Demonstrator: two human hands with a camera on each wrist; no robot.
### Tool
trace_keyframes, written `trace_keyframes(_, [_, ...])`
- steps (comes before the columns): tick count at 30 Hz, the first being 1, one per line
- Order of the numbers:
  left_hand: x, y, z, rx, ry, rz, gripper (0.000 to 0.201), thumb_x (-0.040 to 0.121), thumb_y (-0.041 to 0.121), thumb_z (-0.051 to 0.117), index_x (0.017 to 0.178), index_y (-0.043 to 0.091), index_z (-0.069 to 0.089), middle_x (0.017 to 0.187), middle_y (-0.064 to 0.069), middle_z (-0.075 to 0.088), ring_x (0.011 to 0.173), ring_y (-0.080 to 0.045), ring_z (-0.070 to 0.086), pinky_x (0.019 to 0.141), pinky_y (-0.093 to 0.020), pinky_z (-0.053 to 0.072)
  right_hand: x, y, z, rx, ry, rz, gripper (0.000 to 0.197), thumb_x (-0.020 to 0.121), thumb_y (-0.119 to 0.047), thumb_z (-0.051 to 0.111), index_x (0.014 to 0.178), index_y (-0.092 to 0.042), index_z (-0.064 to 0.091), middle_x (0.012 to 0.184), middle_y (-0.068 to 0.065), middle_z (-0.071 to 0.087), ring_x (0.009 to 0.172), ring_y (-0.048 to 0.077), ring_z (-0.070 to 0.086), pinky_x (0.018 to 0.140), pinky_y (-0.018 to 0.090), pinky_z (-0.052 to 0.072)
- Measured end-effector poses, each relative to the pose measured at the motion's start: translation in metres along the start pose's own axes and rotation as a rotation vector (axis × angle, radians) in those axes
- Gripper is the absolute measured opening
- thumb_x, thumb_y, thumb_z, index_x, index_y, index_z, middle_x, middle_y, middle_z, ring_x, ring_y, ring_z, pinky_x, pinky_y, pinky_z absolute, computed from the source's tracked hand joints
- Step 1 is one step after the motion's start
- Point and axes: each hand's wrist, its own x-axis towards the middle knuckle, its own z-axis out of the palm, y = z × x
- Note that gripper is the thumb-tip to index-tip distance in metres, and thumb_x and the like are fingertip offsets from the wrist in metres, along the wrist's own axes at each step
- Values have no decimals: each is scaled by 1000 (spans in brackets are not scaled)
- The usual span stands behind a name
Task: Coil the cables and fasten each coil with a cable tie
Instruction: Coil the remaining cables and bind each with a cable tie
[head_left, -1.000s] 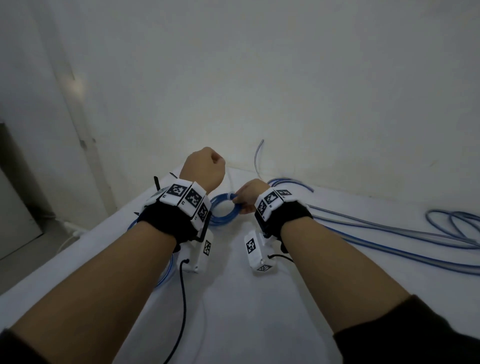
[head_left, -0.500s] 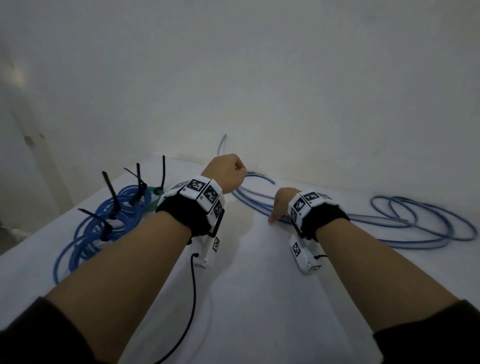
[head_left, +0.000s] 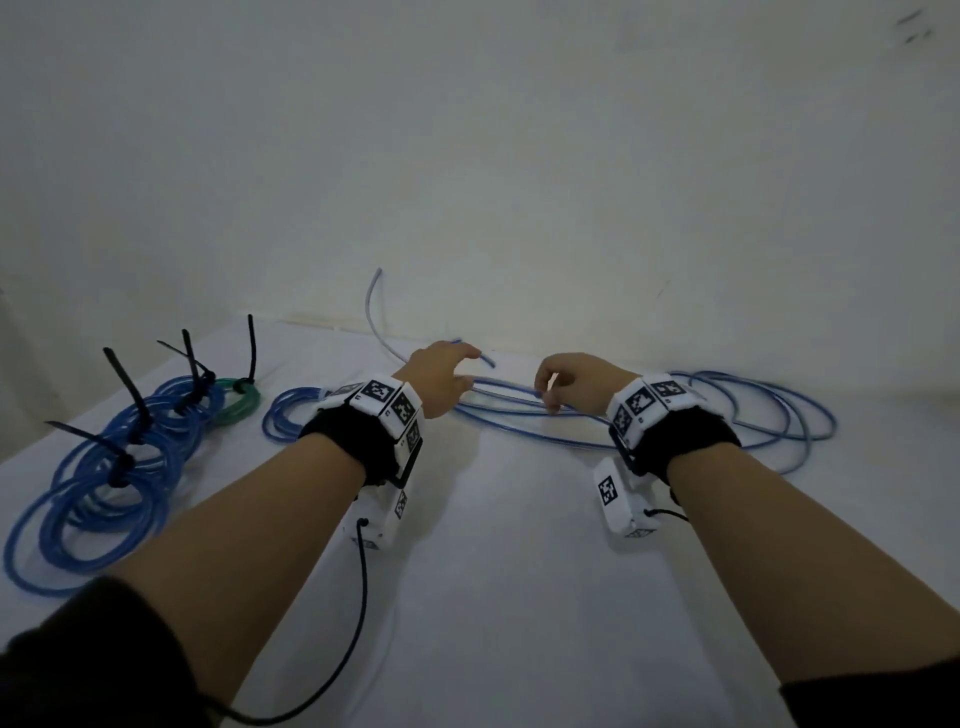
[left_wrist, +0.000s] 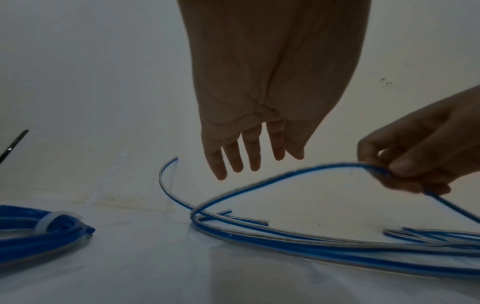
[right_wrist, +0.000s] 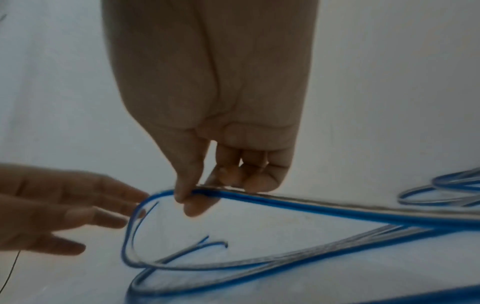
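Loose blue cables (head_left: 717, 410) lie spread over the white table (head_left: 519, 597) at centre and right. My right hand (head_left: 550, 395) pinches one strand of blue cable (right_wrist: 285, 202) between thumb and fingers and lifts it in a loop (left_wrist: 285, 172). My left hand (head_left: 447, 374) hovers just left of that loop with straight, spread fingers (left_wrist: 233, 156) and holds nothing. Free cable ends (right_wrist: 215, 243) lie on the table under the loop.
Several tied blue coils (head_left: 104, 478) with black cable ties (head_left: 124, 384) sticking up lie at the left, with a green coil (head_left: 239, 405) behind them. One more blue coil (left_wrist: 39, 232) with a white tie lies beside my left wrist. A white wall (head_left: 519, 156) stands close behind.
The view swung right, away from the tied coils. My left hand let go and straightened its fingers. My right hand moved to the loose cables and picked up one strand.
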Motion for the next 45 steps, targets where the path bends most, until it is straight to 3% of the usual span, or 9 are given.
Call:
trace_keyframes(9, [3, 23, 2, -61, 130, 23, 24, 95, 13, 47, 114, 7, 61, 115, -14, 60, 108, -28, 53, 83, -26, 37, -42, 28, -30, 237, 440, -20, 8, 90, -17, 58, 85, -13, 57, 81, 2, 64, 65, 8, 50, 69, 26, 37])
trace_keyframes(12, [-1, 37, -1, -187, 233, 86, 20, 92, 7, 50, 103, 7, 67, 99, -10, 62, 91, -22, 56, 67, -24, 37, -47, 30, -32, 9, 549, -35, 22, 89, -21, 61, 109, -12, 60, 109, 10, 60, 93, 20, 56, 80, 29, 41])
trace_keyframes(15, [-2, 53, -2, -221, 282, 191, 21, 90, 5, 51, 100, 9, 69, 98, -12, 64, 82, -20, 55, 76, -29, 45, -54, 19, -29, -217, 598, -175, 40, 89, -26, 60, 128, -20, 53, 122, 8, 52, 104, 24, 55, 85, 34, 46])
trace_keyframes(20, [-8, 68, -2, -261, 281, 268, 21, 93, 12, 50, 106, 12, 66, 87, -4, 61, 77, -17, 57, 78, -27, 46, -57, 11, -30, -257, 751, -152, 24, 95, -29, 50, 103, -12, 65, 95, 10, 61, 85, 28, 58, 66, 31, 37])
trace_keyframes(25, [-11, 51, 2, -267, 191, 122, 18, 96, 16, 45, 99, 8, 60, 89, -5, 64, 85, -18, 58, 74, -23, 42, -67, 23, -41, -137, 913, -22, 28, 100, -25, 39, 98, -3, 56, 87, 15, 61, 77, 32, 55, 61, 32, 32])
trace_keyframes(28, [-13, 50, 2, -312, 163, 111, 18, 97, 14, 42, 87, 11, 57, 94, -8, 66, 89, -21, 60, 81, -28, 44, -73, 28, -44, -86, 893, 28, 28, 101, -21, 34, 99, -1, 53, 84, 18, 63, 76, 36, 57, 62, 39, 41])
trace_keyframes(31, [-21, 68, 1, -719, 53, 72, 22, 100, 13, 33, 86, 12, 50, 92, -13, 64, 84, -28, 64, 86, -40, 50, -74, 26, -41, -120, 834, 84, 27, 101, -19, 32, 105, 0, 52, 90, 20, 64, 79, 36, 58, 64, 39, 43])
trace_keyframes(38, [-34, 91, -8, -1154, -45, -26, 38, 102, 29, 29, 85, 7, 55, 64, -6, 53, 45, -13, 51, 60, -32, 53, -77, 26, -40, -63, 794, 313, 25, 99, -11, 36, 113, 3, 51, 107, 25, 61, 94, 37, 59, 65, 32, 36])
trace_keyframes(45, [-43, 92, -14, -1069, -89, 134, 24, 102, 15, 30, 92, 17, 52, 79, -2, 60, 75, -15, 62, 78, -33, 48, -77, 33, -43, 104, 629, 422, 21, 93, -8, 47, 106, 3, 58, 112, 15, 64, 103, 32, 60, 80, 31, 47])
